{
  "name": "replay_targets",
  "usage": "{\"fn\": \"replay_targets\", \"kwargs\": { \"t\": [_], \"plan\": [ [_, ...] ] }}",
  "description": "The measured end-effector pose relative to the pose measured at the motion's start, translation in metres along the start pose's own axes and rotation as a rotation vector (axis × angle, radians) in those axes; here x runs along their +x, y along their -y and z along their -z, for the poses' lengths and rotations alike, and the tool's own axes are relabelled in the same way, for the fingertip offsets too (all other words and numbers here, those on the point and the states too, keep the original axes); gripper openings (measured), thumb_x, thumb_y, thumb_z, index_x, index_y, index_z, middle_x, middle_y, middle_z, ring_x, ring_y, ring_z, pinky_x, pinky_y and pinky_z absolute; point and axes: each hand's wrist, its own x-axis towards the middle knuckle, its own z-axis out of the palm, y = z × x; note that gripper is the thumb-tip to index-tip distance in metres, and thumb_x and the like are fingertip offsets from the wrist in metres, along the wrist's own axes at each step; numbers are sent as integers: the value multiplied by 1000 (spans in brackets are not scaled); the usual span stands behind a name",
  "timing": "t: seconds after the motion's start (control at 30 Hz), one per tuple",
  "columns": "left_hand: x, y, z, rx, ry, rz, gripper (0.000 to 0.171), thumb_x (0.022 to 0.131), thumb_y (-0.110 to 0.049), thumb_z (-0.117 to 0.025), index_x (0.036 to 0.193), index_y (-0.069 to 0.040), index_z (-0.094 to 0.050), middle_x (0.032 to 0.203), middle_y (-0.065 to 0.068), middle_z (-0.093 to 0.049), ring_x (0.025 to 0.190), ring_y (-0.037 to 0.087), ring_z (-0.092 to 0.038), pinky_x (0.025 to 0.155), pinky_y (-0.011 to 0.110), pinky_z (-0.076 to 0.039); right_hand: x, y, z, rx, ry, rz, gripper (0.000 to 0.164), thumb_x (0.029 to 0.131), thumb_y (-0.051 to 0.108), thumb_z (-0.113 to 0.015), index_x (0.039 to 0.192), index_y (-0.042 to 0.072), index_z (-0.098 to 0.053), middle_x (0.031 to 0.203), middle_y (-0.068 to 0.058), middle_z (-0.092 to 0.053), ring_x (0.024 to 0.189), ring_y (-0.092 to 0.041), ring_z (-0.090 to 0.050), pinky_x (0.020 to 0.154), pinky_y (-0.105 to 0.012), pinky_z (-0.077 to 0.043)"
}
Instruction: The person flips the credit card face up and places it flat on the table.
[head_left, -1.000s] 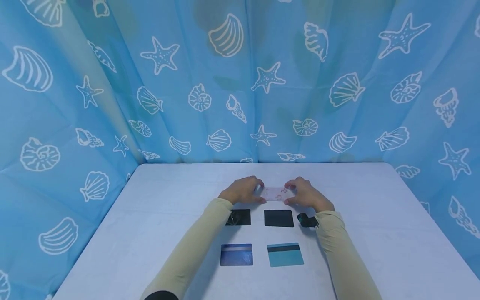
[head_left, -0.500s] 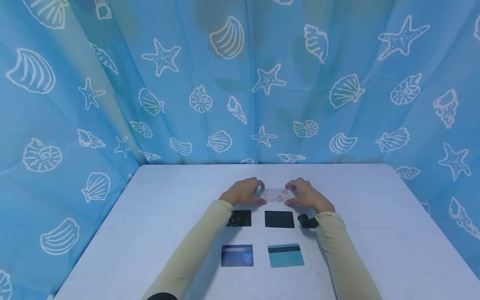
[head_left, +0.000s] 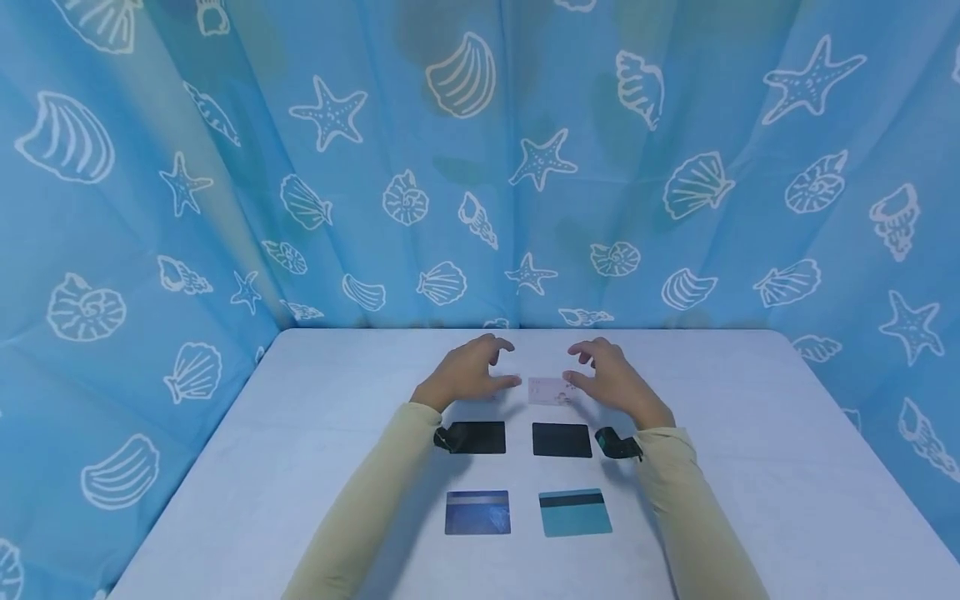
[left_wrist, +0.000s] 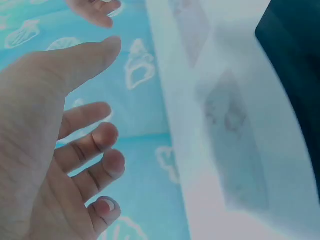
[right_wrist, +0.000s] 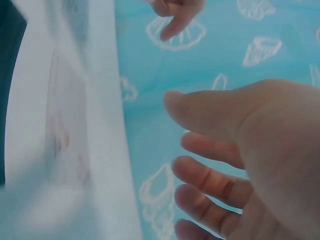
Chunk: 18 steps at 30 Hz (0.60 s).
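Note:
A pale pink card (head_left: 550, 392) with a faint reddish print lies flat on the white table between the two hands. My left hand (head_left: 463, 372) hovers to its left, thumb and fingers spread apart and holding nothing. To its right, my right hand (head_left: 613, 382) has its thumb tip overlapping the card's edge in the head view, its loosely bent fingers raised and holding nothing. A second pale printed card (left_wrist: 235, 145) shows on the table in the left wrist view; in the head view the left hand mostly hides it.
Nearer the body lie two black cards, a left one (head_left: 483, 437) and a right one (head_left: 562, 440). In front of them are a blue card (head_left: 477, 517) and a teal card (head_left: 576, 518), each with a stripe. A shell-patterned curtain (head_left: 480, 167) hangs behind the table.
Both hands have let go of the pale pink card and lifted, fingers spreading. The left hand has moved left, away from it. The card stays on the table.

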Motion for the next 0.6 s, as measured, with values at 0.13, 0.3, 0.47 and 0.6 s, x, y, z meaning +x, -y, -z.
{"fn": "replay_targets", "kwargs": {
  "t": [0.13,0.3,0.47,0.6],
  "plan": [
    [-13,6,11,-13,-41,11,62,93,-50,-73,143,-16,-59,114,11,-67,90,18,-58,77,32,-52,-5,20,3,26,-53,46,46,100,25,-68,139,4,-58,126,-20,-60,116,-37,-55,97,-51,-53],
    [-32,5,18,-31,-62,30,61,93,-48,-74,143,-17,-60,116,12,-68,91,19,-59,80,34,-56,-12,44,4,39,-116,95,43,100,25,-68,137,6,-60,124,-17,-62,113,-35,-57,97,-51,-54],
    [-50,3,19,-36,-67,32,60,92,-47,-75,141,-16,-61,116,11,-69,92,19,-61,85,38,-59,-20,65,0,36,-151,174,40,99,23,-70,135,7,-62,120,-15,-63,108,-31,-59,92,-47,-57],
    [-62,5,19,-32,-71,21,61,91,-49,-75,141,-17,-61,115,9,-70,91,17,-62,86,37,-60,-28,84,-7,39,-150,225,39,98,22,-72,134,8,-63,117,-13,-64,106,-31,-59,90,-45,-59]
  ]
}}
